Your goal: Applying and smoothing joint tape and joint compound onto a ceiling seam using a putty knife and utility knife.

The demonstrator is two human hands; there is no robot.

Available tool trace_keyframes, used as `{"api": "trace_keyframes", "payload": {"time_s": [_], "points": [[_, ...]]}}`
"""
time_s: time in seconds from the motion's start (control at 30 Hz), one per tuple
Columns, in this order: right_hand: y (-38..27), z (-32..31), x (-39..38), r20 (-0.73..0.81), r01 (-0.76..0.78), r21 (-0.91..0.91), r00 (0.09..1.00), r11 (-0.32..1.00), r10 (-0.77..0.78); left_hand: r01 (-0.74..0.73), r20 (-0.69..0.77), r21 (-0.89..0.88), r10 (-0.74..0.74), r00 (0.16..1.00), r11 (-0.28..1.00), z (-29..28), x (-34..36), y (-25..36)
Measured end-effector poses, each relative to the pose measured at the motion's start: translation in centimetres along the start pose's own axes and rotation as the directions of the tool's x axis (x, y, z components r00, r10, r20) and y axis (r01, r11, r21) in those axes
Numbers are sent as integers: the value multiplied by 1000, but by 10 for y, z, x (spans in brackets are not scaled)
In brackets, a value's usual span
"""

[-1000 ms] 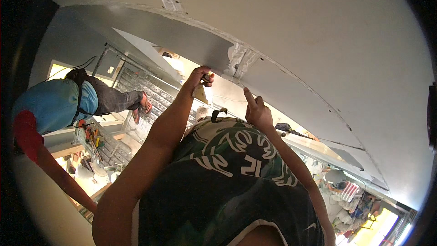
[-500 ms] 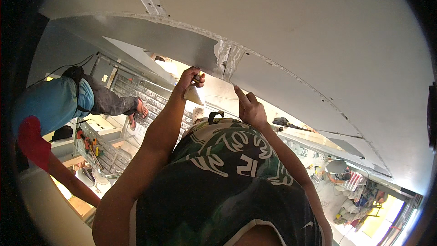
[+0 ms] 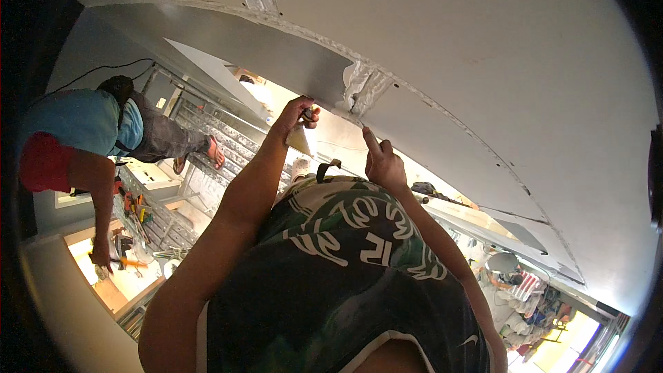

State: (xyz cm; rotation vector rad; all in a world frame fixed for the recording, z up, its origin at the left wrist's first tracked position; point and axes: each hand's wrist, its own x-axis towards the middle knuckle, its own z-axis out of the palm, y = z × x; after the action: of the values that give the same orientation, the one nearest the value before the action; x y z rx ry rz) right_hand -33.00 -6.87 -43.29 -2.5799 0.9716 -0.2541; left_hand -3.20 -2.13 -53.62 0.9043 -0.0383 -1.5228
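My left hand is closed round the dark handle of a putty knife, its pale triangular blade hanging down. Level with it, a little to the right, my right hand has its index finger stretched up along something thin, with the other fingers curled. What it grips is mostly hidden; only a thin sliver shows past the fingertip. That tip is by the lower edge of a curved grey ceiling panel, just below a joint smeared with whitish filler.
A co-worker in a blue shirt with red sleeve stands at left, on perforated metal scaffold planks. Hand tools lie on another plank. The broad pale ceiling spans above. Piled goods are far below at right.
My view has shifted slightly, and both my hands appear a little to the right, keeping their grips. The co-worker's arm has swung down, its hand now over an opening at lower left.
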Motion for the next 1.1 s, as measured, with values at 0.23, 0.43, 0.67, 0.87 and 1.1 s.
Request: {"api": "trace_keyframes", "payload": {"time_s": [0.23, 0.43, 0.67, 0.87, 1.1], "points": [[1, 0, 0, 64, -32, -46, 997, 998, 35, 5, -26, -13, -5, 1000, 1000, 1, 0, 1], [-7, -3, 6, 98, -41, -10, 994, 999, 42, 60, 43, 3, -60, 997, 998, -16, 6, 3], [-4, -6, 3, 147, -75, -19, 986, 997, 77, 50, -17, 49, -49, 999, 998, -3, 7, 1], [-11, -9, 6, 191, -103, -23, 976, 994, 105, 73, 20, 25, -74, 997, 997, -8, 5, -3], [-11, -12, 9, 196, -80, -21, 977, 997, 82, 44, 5, 18, -44, 999, 999, -8, 1, -2]]}}
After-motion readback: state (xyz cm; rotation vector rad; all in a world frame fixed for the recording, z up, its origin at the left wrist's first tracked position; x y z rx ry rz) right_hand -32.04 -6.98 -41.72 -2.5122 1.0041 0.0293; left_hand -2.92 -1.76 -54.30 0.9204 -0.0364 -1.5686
